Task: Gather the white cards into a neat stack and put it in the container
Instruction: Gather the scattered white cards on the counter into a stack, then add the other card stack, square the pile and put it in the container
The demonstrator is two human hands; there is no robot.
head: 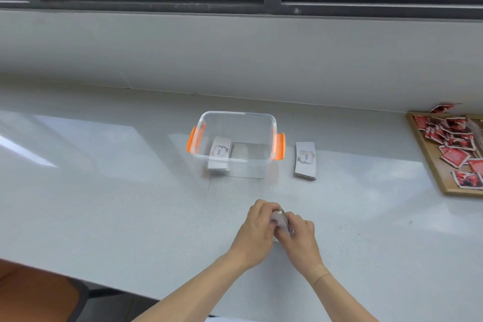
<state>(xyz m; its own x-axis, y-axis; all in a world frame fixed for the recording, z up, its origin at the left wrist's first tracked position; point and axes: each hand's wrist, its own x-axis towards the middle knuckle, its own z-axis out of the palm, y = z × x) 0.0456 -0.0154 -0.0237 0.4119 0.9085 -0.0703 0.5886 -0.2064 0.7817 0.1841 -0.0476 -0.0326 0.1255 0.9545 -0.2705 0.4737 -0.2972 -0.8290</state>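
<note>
A stack of white cards (281, 220) stands on edge on the white counter, held between both hands. My left hand (257, 230) grips its left face and my right hand (300, 236) presses its right side. Beyond them stands a clear plastic container (236, 116) with orange clips, open on top. Inside it, against the left wall, lies another white card stack (220, 151) printed "love". A third white card stack (305, 161) lies flat on the counter just right of the container.
A wooden tray (428, 150) holding several red packets sits at the right edge. A grey wall and window frame rise behind the counter. A brown chair seat (34, 293) shows at the bottom left, below the counter's front edge.
</note>
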